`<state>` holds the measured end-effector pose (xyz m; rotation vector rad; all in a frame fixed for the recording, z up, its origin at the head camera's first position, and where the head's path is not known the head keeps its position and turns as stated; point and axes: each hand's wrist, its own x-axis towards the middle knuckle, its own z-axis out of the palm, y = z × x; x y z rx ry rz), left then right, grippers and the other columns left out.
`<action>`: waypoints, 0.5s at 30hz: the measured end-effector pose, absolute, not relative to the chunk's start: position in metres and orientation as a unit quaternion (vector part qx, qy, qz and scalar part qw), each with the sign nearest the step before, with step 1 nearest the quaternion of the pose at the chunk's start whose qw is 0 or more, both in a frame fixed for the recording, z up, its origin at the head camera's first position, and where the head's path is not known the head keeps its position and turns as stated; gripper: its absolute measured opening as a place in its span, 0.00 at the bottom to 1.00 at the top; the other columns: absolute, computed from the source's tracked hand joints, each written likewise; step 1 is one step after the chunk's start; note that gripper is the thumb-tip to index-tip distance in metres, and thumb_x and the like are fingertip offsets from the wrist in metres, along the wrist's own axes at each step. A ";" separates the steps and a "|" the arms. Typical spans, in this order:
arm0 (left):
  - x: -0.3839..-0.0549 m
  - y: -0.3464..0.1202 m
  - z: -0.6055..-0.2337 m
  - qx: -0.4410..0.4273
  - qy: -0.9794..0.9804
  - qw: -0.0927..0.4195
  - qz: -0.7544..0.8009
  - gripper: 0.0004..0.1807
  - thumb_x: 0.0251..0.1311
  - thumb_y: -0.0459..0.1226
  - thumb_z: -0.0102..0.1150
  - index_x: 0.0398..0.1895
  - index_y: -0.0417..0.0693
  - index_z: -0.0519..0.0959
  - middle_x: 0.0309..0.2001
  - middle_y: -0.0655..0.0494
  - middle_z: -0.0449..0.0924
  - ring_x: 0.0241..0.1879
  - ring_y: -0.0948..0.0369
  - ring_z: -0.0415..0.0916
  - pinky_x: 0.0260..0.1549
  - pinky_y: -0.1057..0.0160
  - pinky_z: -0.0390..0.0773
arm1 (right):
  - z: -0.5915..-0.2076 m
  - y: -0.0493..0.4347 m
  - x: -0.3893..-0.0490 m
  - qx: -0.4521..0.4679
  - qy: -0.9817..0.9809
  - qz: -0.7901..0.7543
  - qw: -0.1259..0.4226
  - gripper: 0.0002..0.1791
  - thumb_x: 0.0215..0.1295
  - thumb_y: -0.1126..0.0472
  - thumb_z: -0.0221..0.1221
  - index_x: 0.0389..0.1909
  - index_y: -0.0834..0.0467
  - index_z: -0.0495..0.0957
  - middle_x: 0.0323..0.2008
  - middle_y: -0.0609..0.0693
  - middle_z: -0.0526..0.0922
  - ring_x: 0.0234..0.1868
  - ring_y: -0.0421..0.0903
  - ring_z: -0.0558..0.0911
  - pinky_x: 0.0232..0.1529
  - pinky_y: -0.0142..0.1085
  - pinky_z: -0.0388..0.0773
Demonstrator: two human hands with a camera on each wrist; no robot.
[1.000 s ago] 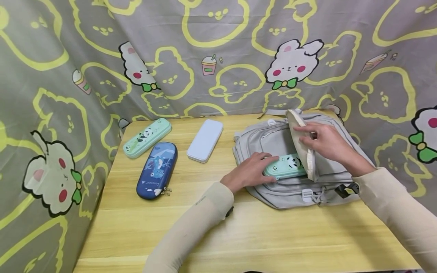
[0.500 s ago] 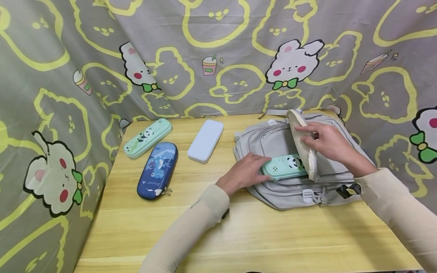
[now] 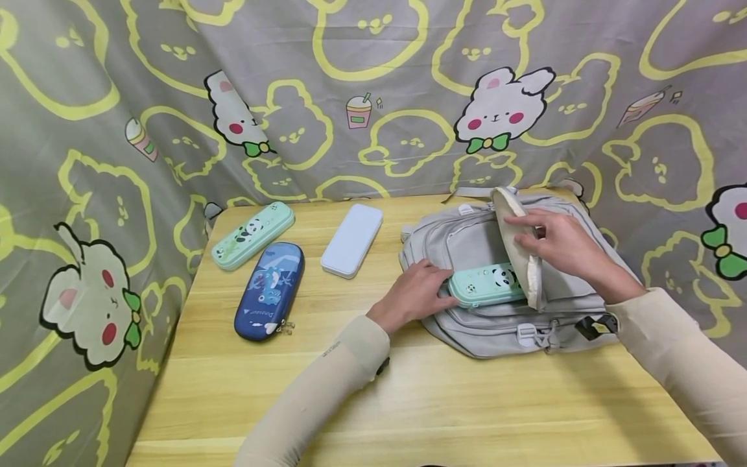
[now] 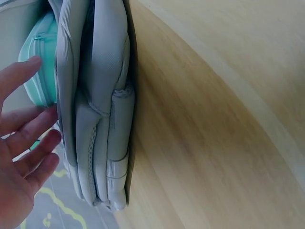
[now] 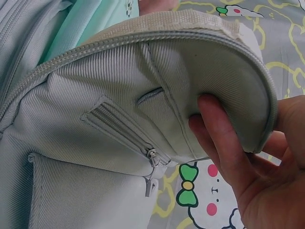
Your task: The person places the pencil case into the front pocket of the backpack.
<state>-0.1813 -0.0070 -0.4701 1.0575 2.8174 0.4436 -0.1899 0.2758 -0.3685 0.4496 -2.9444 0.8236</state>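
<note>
A mint-green pencil case with a panda print (image 3: 486, 285) lies inside the unzipped front of a grey backpack (image 3: 467, 243), its right end hidden behind the lifted flap. My left hand (image 3: 412, 293) is at the case's left end, fingers relaxed and spread apart. In the left wrist view the thumb (image 4: 29, 66) overlaps the end of the case (image 4: 45, 67), with the other fingers just past it. My right hand (image 3: 551, 241) holds the backpack flap (image 3: 513, 240) up by its edge. From the right wrist, fingers show on the flap's outer face (image 5: 181, 76), the thumb side behind it.
On the table's left side lie a second mint panda pencil case (image 3: 253, 235), a dark blue dinosaur pencil case (image 3: 270, 292) and a pale, plain-topped case (image 3: 351, 240). A patterned curtain (image 3: 403, 84) stands behind the wooden table (image 3: 455, 415).
My left hand has drawn back leftward, its fingers coming off the top of the pencil case to its end. The case stays in the backpack; my right hand keeps the flap raised.
</note>
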 end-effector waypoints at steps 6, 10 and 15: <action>-0.182 0.003 -0.473 0.347 0.926 0.031 0.145 0.34 0.73 0.58 0.68 0.73 0.49 0.80 0.66 0.57 0.87 0.65 0.57 0.77 0.68 0.59 0.75 | -0.369 0.276 -0.190 0.147 -0.952 0.265 0.031 0.22 0.73 0.68 0.65 0.66 0.60 0.85 0.69 0.70 0.80 0.38 0.50 0.77 0.35 0.33 0.70; -0.181 0.011 -0.477 0.344 0.927 0.020 0.145 0.33 0.73 0.57 0.67 0.73 0.49 0.80 0.65 0.56 0.87 0.63 0.58 0.78 0.66 0.60 0.76 | -0.368 0.275 -0.190 0.142 -0.952 0.270 0.025 0.22 0.73 0.69 0.65 0.66 0.60 0.85 0.70 0.70 0.79 0.36 0.49 0.76 0.31 0.33 0.70; -0.180 0.020 -0.481 0.345 0.928 0.009 0.142 0.32 0.74 0.57 0.66 0.73 0.50 0.81 0.64 0.57 0.88 0.61 0.58 0.79 0.65 0.61 0.76 | -0.367 0.274 -0.189 0.140 -0.951 0.273 0.023 0.22 0.73 0.69 0.65 0.67 0.60 0.85 0.70 0.70 0.79 0.34 0.48 0.76 0.29 0.34 0.69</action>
